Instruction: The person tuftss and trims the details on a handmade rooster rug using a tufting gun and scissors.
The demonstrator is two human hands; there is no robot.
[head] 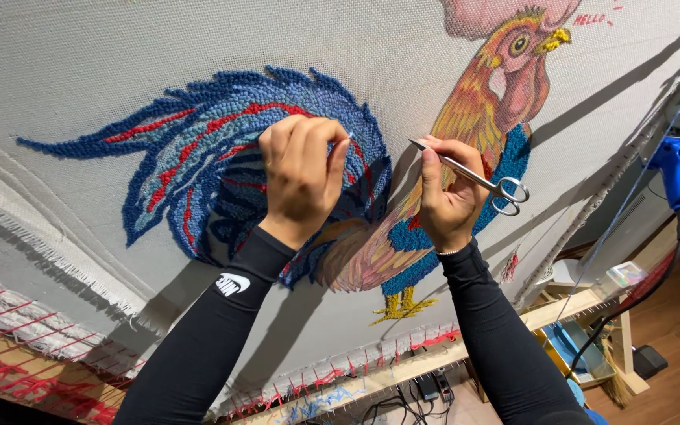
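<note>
A pale canvas (pixel 104 63) stretched on a wooden frame carries a tufted rooster with a blue and red tail (pixel 198 149) and an orange neck (pixel 474 102). My left hand (pixel 302 175) rests on the blue tail tufts, fingers curled and pinched against the yarn. My right hand (pixel 448 189) holds small silver scissors (pixel 474 177), blades pointing left toward the tail, handles to the right. Both forearms wear black sleeves.
A blue tufting gun (pixel 677 169) hangs at the right with a black cable trailing down. The wooden frame edge (pixel 560 308) runs along the bottom, lined with red yarn. Cables lie on the floor (pixel 411 397) below; wood flooring shows at right.
</note>
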